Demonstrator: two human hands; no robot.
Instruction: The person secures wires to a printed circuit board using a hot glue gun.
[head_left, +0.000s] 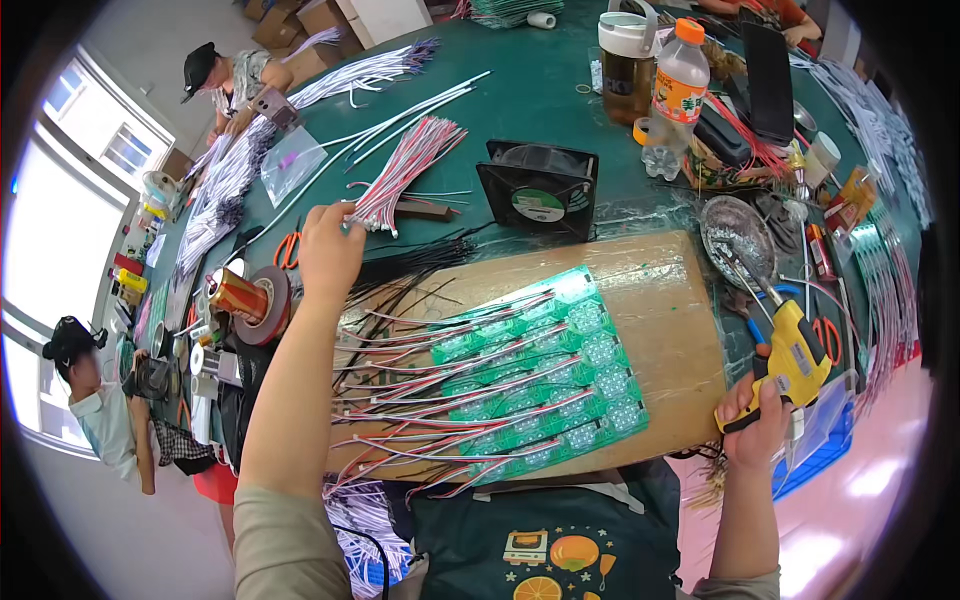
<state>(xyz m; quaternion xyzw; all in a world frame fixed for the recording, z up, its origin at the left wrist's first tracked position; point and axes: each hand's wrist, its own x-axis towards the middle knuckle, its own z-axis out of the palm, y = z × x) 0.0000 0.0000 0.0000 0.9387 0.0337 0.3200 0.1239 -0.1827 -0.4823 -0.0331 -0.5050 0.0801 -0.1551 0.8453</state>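
At right, your right hand [757, 420] grips a yellow soldering gun [797, 358]; upper left of centre, your left hand [332, 250] is at red-white wires [412, 168], whether pinching I cannot tell.

The head view looks down and forward from above the wearer's dark shirt [450, 540], close over the green circuit boards [603, 352], with the left forearm [297, 400] and right forearm [748, 520] entering from the near side. Its wide fisheye reaches across the surface [540, 75], left to the windows [50, 240] and right to the pink floor [890, 480], bending straight edges toward a dark rim.
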